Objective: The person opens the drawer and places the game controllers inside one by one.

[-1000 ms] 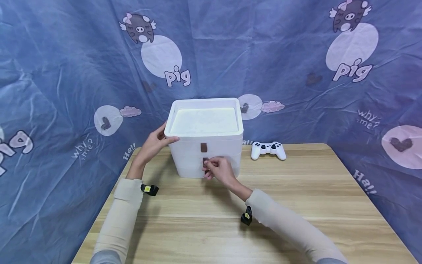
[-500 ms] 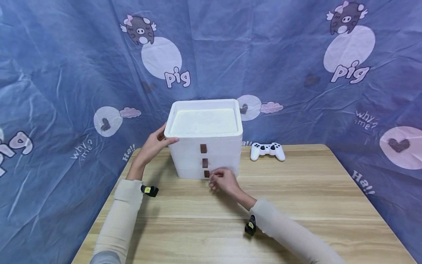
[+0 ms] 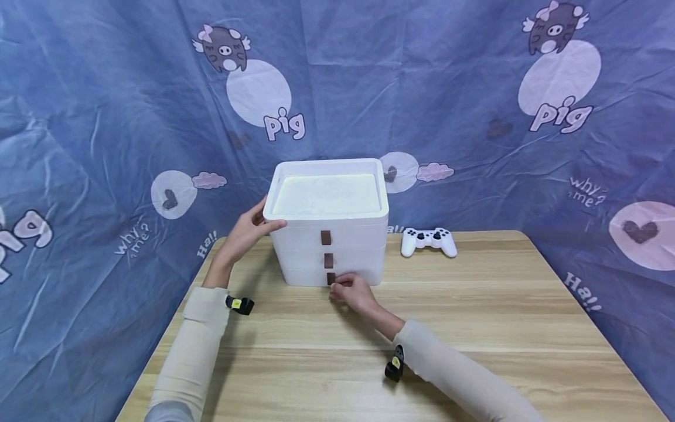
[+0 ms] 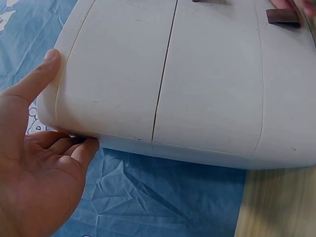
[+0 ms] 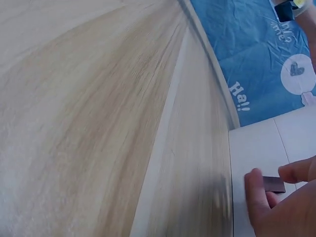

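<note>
A white drawer unit (image 3: 295, 258) stands on the table, its top a shallow tray and its front bearing three brown pull tabs, one above another. All its drawers look closed. My left hand (image 3: 244, 237) grips its upper left corner; in the left wrist view the thumb (image 4: 52, 55) lies over the top edge and the other fingers curl against the side. My right hand (image 3: 357, 295) is at the lowest pull tab (image 3: 331, 278). In the right wrist view its fingers surround the brown tab (image 5: 274, 184); I cannot tell whether they pinch it.
A white game controller (image 3: 429, 242) lies on the wooden table (image 3: 474, 316) to the right of the drawer unit. A blue printed cloth (image 3: 348, 82) hangs close behind the unit and along both sides of the table. Each wrist carries a small black camera.
My right hand has moved down from the middle tab to the lowest one, then slightly left against it. My left hand has stayed at the corner.
</note>
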`<state>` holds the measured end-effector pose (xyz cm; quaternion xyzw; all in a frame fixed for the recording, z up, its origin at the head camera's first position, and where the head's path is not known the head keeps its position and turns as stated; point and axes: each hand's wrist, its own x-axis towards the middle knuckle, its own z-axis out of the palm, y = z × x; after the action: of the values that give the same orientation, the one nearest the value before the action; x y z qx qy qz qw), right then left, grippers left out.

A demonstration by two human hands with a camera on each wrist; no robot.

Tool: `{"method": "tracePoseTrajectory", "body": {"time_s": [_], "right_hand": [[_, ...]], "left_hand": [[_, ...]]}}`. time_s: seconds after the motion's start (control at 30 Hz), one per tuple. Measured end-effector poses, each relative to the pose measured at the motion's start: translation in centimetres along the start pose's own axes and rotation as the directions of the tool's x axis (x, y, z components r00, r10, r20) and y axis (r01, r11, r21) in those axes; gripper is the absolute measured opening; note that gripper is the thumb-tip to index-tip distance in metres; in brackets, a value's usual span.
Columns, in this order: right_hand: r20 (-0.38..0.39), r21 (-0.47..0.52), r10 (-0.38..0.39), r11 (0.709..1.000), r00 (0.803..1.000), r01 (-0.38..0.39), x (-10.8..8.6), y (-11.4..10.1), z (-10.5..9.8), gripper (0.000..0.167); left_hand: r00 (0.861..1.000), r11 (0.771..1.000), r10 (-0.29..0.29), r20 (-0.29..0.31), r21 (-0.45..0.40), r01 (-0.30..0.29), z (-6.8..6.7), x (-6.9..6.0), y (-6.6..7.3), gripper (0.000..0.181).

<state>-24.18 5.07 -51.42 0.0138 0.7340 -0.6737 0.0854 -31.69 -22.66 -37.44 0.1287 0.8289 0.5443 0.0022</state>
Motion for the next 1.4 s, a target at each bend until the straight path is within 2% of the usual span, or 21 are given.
{"method": "tracePoseTrajectory", "body": {"time_s": [0.17, 0.53, 0.87, 1.1, 1.4], "right_hand": [[-0.002, 0.116, 0.037, 0.993, 0.999, -0.036, 0.2, -0.1, 0.0, 0.027], [0.069, 0.123, 0.058, 0.990, 0.996, -0.066, 1.3, -0.7, 0.0, 0.032], [0.054, 0.122, 0.052, 0.991, 0.997, -0.058, 1.7, -0.4, 0.2, 0.025], [0.056, 0.116, 0.062, 0.991, 0.996, -0.068, 1.1, -0.1, 0.1, 0.024], [0.100, 0.108, 0.060, 0.992, 0.993, -0.071, -0.8, 0.1, 0.1, 0.025]], "left_hand": [[1.000, 1.000, 0.001, 0.002, -0.006, -0.001, 0.0, -0.1, 0.1, 0.092], [1.000, 1.000, -0.011, 0.003, 0.006, 0.011, -0.1, 0.0, 0.3, 0.092], [1.000, 1.000, -0.007, 0.004, -0.003, 0.007, -0.1, 0.0, 0.3, 0.093], [1.000, 1.000, -0.007, 0.003, -0.011, 0.007, 0.0, 0.0, 0.3, 0.092], [1.000, 1.000, -0.009, 0.006, -0.007, 0.009, -0.1, 0.0, 0.3, 0.093]]}}
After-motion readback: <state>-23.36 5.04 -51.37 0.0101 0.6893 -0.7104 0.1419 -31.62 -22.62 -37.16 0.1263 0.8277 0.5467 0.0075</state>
